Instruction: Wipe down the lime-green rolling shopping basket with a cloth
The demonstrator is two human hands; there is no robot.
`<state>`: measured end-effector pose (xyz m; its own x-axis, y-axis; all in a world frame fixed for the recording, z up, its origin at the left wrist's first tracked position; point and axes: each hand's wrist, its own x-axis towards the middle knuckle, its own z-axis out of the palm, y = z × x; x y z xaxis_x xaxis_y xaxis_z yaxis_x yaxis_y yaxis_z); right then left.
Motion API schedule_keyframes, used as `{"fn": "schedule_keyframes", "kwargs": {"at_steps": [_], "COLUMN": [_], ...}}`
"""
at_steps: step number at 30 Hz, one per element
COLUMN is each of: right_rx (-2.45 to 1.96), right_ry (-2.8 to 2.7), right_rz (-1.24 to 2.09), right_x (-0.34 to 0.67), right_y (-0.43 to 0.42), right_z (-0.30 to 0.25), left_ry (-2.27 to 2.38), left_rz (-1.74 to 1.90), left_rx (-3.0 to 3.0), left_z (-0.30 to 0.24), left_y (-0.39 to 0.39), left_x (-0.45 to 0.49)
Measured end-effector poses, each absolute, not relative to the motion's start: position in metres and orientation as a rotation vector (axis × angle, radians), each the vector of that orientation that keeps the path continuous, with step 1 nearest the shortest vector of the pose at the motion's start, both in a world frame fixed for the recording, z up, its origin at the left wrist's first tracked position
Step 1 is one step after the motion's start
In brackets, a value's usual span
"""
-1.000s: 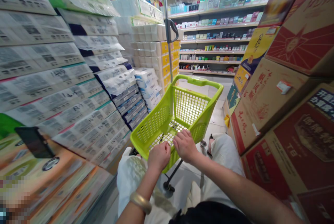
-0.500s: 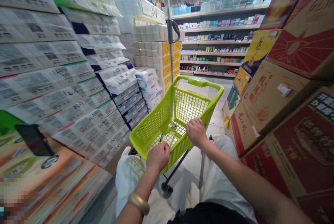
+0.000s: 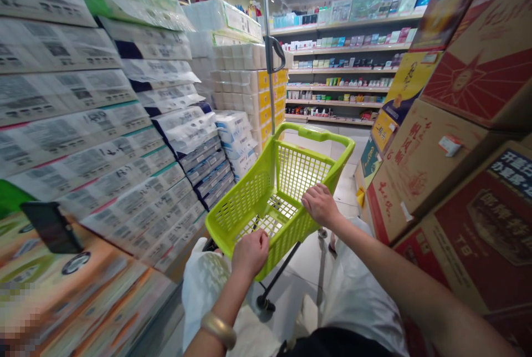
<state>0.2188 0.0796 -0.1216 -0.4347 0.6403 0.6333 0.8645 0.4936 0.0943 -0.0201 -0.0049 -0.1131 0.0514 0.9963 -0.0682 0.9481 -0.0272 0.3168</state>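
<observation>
A lime-green plastic shopping cart (image 3: 245, 208) with lattice walls stands turned at a slant between my knees. Its near rim is gripped by both hands. My left hand (image 3: 250, 253), below a gold bangle (image 3: 218, 330), is closed over the rim toward the near left. Further right, my right hand (image 3: 320, 205) curls over the same rim with its fingers bent. Through the lattice floor of the basket I see the tiles and parts of the frame. From the cart's far side rises a tall metal pole (image 3: 267, 8) with a dark grey loop handle (image 3: 277, 55).
Stacked tissue packs (image 3: 137, 141) wall the left side, with a dark phone-like device (image 3: 52, 228) propped on orange cartons (image 3: 103, 268). Cardboard boxes (image 3: 432, 146) pile up on the right. Shelves of small goods (image 3: 344, 66) line the back. A caster wheel (image 3: 265, 304) rests on the tiles.
My right hand has shifted slightly right along the rim, and that leg has moved a little, baring more floor and a wheel. My left hand keeps its grip; the cart is almost unmoved.
</observation>
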Motion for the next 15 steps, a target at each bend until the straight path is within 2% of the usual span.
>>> {"fn": "schedule_keyframes", "kwargs": {"at_steps": [4, 8, 12, 15], "right_rx": [-1.339, -1.158, -1.032, -1.108], "right_ry": [-2.091, -2.22, -2.339, -2.291], "right_rz": [-0.484, -0.33, -0.401, -0.503], "right_x": [0.189, 0.149, 0.162, 0.197], "right_y": [0.061, 0.03, 0.038, 0.064], "right_z": [-0.131, -0.147, -0.144, -0.131], "left_ry": [1.965, 1.959, 1.957, 1.955], "left_rz": [0.245, 0.221, 0.265, 0.289], "left_rx": [2.078, 2.099, 2.095, 2.082], "left_z": [-0.113, -0.114, -0.117, -0.117], "left_y": [-0.004, -0.003, -0.004, -0.004], "left_x": [-0.015, -0.016, -0.022, -0.024]}}
